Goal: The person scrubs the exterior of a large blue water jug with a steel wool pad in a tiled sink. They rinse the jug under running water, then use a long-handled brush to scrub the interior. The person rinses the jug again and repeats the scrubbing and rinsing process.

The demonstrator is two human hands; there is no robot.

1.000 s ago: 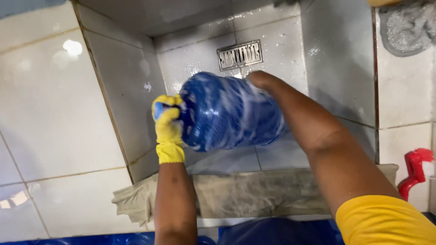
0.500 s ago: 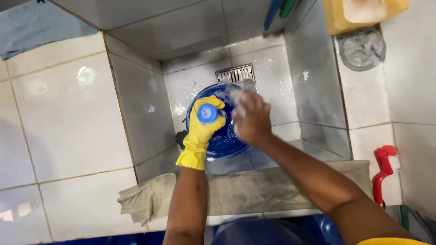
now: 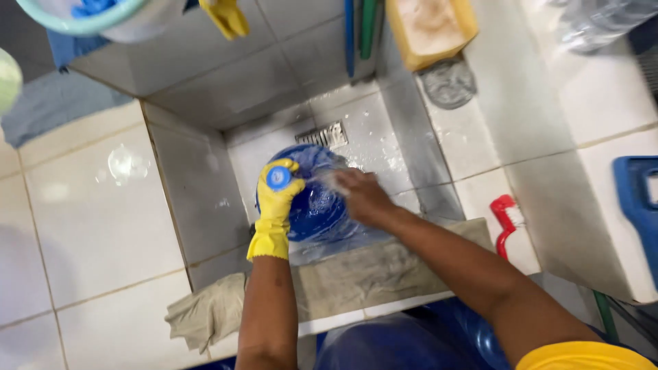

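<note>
Gloved left hand clenched, bare right hand flat.

Your left hand wears a yellow rubber glove that ends in a loose, flared cuff just past the wrist; the forearm above it is bare. Your right hand is ungloved and wet, its forearm bare too. A yellow sleeve covers your right shoulder at the frame's lower edge

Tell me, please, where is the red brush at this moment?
In the head view, the red brush lies right of centre on the white tiled ledge, just beyond the person's right forearm and right of the sunken basin holding the blue bottle.
</note>
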